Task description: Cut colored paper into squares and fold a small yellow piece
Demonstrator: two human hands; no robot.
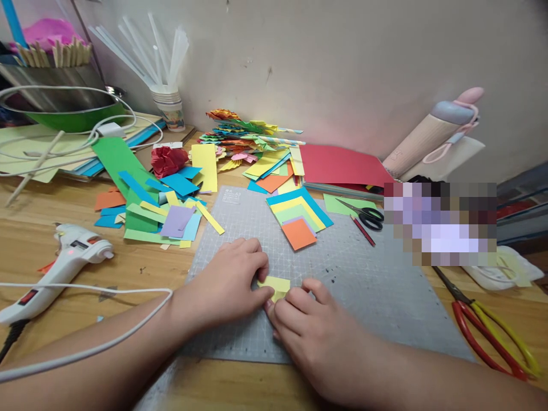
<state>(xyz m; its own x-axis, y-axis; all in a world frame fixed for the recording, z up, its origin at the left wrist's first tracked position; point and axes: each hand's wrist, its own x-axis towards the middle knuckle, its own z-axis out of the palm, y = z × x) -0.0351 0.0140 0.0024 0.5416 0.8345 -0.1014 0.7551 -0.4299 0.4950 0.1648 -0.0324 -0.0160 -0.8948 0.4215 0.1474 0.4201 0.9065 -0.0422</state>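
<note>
A small piece of pale yellow paper [276, 283] lies on the grey cutting mat [368, 302], between my two hands. My left hand [237, 277] pinches its left side between thumb and fingers. My right hand [306, 319] has its fingers curled on the paper's lower right edge, partly hiding it. Just beyond, a fanned stack of square papers rests on the mat, with an orange square [299, 234] on top and blue, yellow, green and purple ones under it.
Coloured scraps [175, 220] and a white glue gun [72, 257] lie left. Small black scissors [368, 217], a red pencil [363, 231] and large red-and-yellow-handled scissors [492, 325] are right. Paper flowers [244, 134] and a cup of straws [168, 108] stand at the back. A white cable [141, 331] crosses my left forearm.
</note>
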